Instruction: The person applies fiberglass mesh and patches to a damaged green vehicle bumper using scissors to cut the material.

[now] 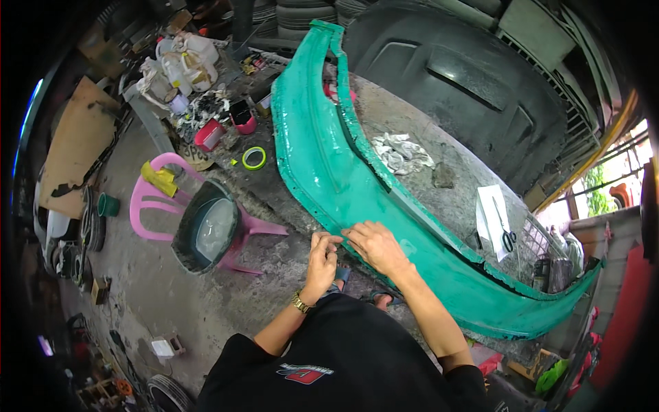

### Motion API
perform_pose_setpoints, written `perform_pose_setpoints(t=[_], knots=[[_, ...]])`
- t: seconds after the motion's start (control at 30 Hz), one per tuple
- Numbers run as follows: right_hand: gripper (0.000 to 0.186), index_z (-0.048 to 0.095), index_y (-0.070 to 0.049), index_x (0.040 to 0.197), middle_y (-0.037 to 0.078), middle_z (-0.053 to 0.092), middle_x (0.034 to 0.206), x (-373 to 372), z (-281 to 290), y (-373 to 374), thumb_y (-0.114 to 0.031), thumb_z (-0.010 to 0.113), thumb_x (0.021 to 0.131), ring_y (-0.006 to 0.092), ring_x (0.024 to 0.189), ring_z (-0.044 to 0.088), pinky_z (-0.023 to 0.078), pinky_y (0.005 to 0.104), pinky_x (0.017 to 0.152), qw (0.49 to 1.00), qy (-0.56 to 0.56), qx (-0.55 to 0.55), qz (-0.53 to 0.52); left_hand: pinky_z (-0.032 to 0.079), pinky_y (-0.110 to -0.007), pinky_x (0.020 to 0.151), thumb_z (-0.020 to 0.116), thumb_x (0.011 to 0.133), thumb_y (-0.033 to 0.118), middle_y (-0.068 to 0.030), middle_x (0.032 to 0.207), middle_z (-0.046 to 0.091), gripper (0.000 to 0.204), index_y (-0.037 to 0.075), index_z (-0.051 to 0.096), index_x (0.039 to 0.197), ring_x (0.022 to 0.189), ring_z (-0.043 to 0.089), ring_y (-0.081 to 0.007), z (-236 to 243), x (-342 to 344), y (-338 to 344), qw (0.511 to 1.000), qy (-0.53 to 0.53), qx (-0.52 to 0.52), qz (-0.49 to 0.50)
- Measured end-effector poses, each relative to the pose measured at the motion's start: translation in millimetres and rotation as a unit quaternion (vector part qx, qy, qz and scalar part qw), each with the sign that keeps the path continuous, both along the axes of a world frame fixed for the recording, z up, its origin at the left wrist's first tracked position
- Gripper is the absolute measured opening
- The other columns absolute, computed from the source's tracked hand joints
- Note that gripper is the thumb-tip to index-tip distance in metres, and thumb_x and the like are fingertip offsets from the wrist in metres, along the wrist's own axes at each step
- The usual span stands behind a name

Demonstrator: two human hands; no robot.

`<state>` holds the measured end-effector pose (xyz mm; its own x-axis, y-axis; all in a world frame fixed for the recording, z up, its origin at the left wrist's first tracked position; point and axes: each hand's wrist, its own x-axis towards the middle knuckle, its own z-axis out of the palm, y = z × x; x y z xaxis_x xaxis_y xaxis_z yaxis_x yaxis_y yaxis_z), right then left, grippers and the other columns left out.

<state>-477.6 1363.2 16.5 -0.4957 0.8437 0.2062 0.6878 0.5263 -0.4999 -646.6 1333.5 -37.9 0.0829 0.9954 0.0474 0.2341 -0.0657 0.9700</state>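
A long, curved turquoise car body panel (374,206), like a bumper, lies diagonally with scuffed edges and pale patches. My left hand (322,257) is at its lower edge, fingers curled; whatever they pinch is too small to make out. My right hand (374,247) is just beside it over the same edge, fingers bent together at the panel, their grip partly hidden. A roll of yellow-green tape (255,148) lies left of the panel. A white sheet with black scissors (508,240) and a crumpled white rag (401,152) are beyond it.
A pink plastic chair (144,216) bears a yellow cloth and a dark bucket (199,250). Jugs (192,65) and pink containers (209,135) cluster at back left. A black hood (460,110) and stacked tyres (302,20) stand behind. A concrete block (165,347) sits on the floor at left.
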Motion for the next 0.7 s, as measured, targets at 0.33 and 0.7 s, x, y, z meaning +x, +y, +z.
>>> perform_pose_setpoints(t=[0.33, 0.7], knots=[[0.011, 0.058, -0.003, 0.08, 0.017, 0.063, 0.085, -64.7, -40.4, 15.4, -0.014, 0.054, 0.077, 0.0347, 0.082, 0.062, 0.048, 0.0453, 0.074, 0.991, 0.013, -0.095, 0.09, 0.044, -0.025, 0.078, 0.045, 0.076, -0.01, -0.0081, 0.12, 0.05, 0.049, 0.005, 0.051, 0.122, 0.092, 0.055, -0.0133, -25.2, -68.1, -9.2, 0.968, -0.145, -0.125, 0.16], [0.059, 0.043, -0.012, 0.134, 0.016, 0.053, 0.127, -122.1, -80.4, 6.1, -0.005, 0.061, 0.078, 0.0311, 0.114, 0.052, 0.046, 0.0429, 0.09, 0.995, 0.007, -0.092, 0.041, 0.042, -0.023, 0.057, 0.058, 0.091, 0.019, 0.0001, 0.08, 0.059, 0.013, 0.007, 0.06, 0.095, 0.068, 0.054, -0.0085, -167.7, -242.9, -65.4, 0.883, -0.19, -0.253, 0.347]])
